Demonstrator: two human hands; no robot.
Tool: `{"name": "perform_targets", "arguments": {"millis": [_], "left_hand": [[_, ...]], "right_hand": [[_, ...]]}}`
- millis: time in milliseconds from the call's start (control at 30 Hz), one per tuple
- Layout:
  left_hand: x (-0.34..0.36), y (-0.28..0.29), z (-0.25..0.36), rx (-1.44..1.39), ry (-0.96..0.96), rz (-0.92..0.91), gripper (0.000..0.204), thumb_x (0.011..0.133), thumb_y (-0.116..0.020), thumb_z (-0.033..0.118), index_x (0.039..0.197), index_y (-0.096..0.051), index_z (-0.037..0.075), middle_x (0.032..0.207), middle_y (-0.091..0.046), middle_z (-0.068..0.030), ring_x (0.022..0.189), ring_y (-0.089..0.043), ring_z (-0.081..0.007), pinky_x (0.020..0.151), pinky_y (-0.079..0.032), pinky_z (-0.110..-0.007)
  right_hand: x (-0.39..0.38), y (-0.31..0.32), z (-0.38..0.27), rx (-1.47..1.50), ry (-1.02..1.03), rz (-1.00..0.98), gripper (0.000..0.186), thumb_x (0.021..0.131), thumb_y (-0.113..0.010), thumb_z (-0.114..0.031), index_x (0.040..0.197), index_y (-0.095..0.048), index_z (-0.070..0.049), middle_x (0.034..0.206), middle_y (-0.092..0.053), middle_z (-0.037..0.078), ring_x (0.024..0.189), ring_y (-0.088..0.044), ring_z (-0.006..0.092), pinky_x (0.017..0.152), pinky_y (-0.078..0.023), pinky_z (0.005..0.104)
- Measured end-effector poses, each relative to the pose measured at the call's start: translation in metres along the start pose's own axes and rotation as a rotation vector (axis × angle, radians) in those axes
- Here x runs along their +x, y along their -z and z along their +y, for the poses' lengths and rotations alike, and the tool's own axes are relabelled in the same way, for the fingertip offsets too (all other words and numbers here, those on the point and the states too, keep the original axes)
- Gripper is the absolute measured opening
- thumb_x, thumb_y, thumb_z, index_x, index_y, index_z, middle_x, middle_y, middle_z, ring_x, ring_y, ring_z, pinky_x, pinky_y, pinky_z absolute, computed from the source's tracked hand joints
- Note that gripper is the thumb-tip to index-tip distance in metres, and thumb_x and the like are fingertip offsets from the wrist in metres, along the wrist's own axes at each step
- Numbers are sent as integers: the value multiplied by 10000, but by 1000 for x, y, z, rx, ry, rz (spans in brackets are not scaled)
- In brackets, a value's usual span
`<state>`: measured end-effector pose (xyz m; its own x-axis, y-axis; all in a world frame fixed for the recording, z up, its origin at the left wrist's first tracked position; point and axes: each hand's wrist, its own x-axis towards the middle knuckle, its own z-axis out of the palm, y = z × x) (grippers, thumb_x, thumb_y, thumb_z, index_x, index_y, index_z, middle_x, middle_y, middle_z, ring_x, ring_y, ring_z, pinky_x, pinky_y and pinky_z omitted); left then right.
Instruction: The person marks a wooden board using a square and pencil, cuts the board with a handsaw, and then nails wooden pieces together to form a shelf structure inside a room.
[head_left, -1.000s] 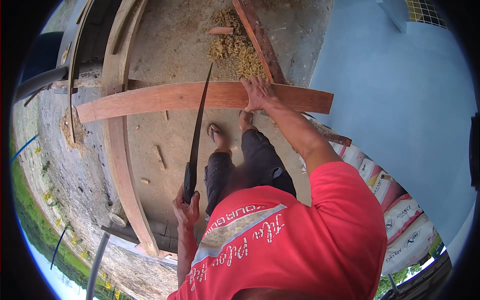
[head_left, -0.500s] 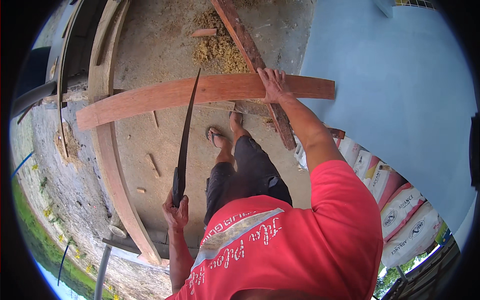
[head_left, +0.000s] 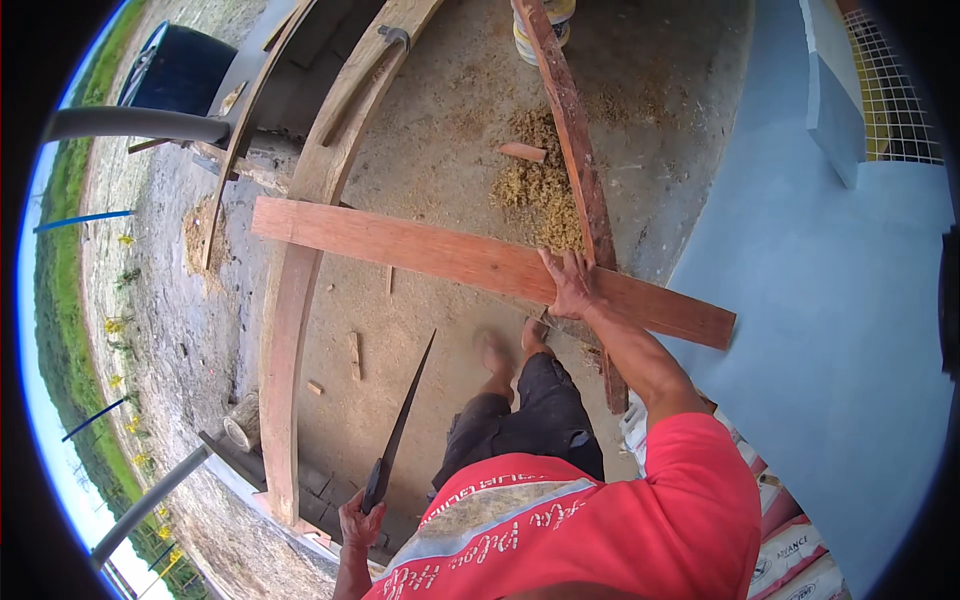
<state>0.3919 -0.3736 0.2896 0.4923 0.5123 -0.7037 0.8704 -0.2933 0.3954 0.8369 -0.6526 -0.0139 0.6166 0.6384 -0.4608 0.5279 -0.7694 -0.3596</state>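
My left hand, low in the view, is closed round the dark handle of a handsaw. The saw's black blade points up and away, its tip short of a reddish wooden plank and not touching it. That plank lies crosswise over two beams. Beneath its left end runs a long pale beam; a rough red-brown beam crosses near its right part. My right hand grips the plank beside that crossing, fingers over its far edge. My palm and thumb are partly hidden.
Sawdust and wood scraps lie on the concrete floor. What looks like a hammer rests on the pale beam. White buckets stand at the far side. A light blue wall and stacked bags are at right.
The view has swung left, shifting the scene rightward. The saw has come down toward me; its blade overlapped the plank in view before and is now apart. My right hand stays on the plank.
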Motion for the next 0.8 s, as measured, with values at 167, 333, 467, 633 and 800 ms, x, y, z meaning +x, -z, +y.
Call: {"name": "perform_targets", "arguments": {"millis": [167, 333, 467, 633, 800], "left_hand": [[26, -14, -12, 145, 16, -23, 298, 772, -701, 321, 920, -689, 62, 632, -617, -132, 548, -601, -279, 586, -495, -388], [47, -6, 22, 163, -6, -37, 358, 771, -709, 341, 1012, -702, 76, 675, -634, -158, 608, -648, -307, 624, -515, -389], [74, 5, 41, 170, -69, -80, 411, 768, -714, 337, 1087, -692, 79, 704, -645, -171, 646, -675, -303, 651, -523, -391], [117, 33, 63, 218, -155, -205, 376, 785, -708, 300, 1087, -678, 78, 646, -590, -137, 576, -618, -249, 603, -503, -365], [167, 76, 60, 230, -294, -225, 327, 799, -687, 263, 1069, -664, 82, 607, -505, -91, 522, -485, -141, 537, -452, -336]], "right_hand": [[12, 40, -6, 53, 5, 165, 1235, 513, -837, -300, 1560, -185, -236, 1291, -414, 195, 1224, -389, 375, 1032, -258, 520], [32, 93, -11, 34, -88, 232, 1183, 582, -821, -303, 1562, -161, -236, 1302, -409, 199, 1256, -368, 375, 1043, -266, 534], [60, 128, -23, 20, -238, 310, 1129, 622, -815, -315, 1555, -186, -217, 1328, -399, 214, 1296, -348, 402, 1067, -272, 550], [95, 155, -40, 91, -428, 271, 1123, 624, -820, -327, 1552, -201, -192, 1355, -394, 239, 1306, -353, 437, 1067, -279, 570], [129, 140, -60, 173, -489, 368, 1175, 576, -850, -319, 1548, -207, -170, 1341, -397, 267, 1253, -386, 429, 1021, -309, 592]]}}
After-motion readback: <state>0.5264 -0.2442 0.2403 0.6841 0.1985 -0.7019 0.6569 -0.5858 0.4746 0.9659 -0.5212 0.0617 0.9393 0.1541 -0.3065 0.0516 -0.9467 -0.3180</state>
